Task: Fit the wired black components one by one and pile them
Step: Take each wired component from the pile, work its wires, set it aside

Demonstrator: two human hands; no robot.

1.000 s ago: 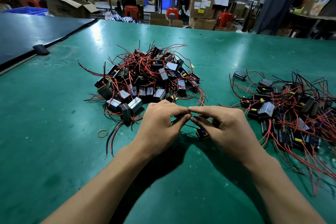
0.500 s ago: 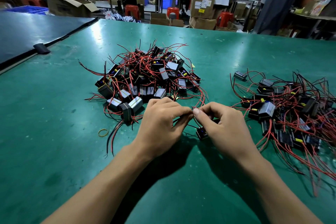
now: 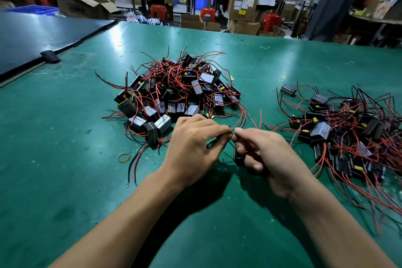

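Observation:
Two heaps of small black boxes with red and black wires lie on the green table [image 3: 65, 180]: a large pile [image 3: 176, 95] in the middle and a looser pile [image 3: 348, 132] at the right. In front of the middle pile my left hand [image 3: 193, 148] and my right hand [image 3: 265, 154] meet fingertip to fingertip. Both pinch the thin wires of one black component [image 3: 238, 156], which hangs just under my right fingers, partly hidden by them.
A yellow rubber band [image 3: 124, 157] lies on the table left of my left hand. A dark sheet with a black clip [image 3: 50, 56] covers the far left. Cardboard boxes [image 3: 244, 0], red stools and people stand beyond the far edge.
My right hand's fingers have curled in and its thumb has come up to the left fingertips. The black component has lifted closer under my right fingers. The piles are unchanged.

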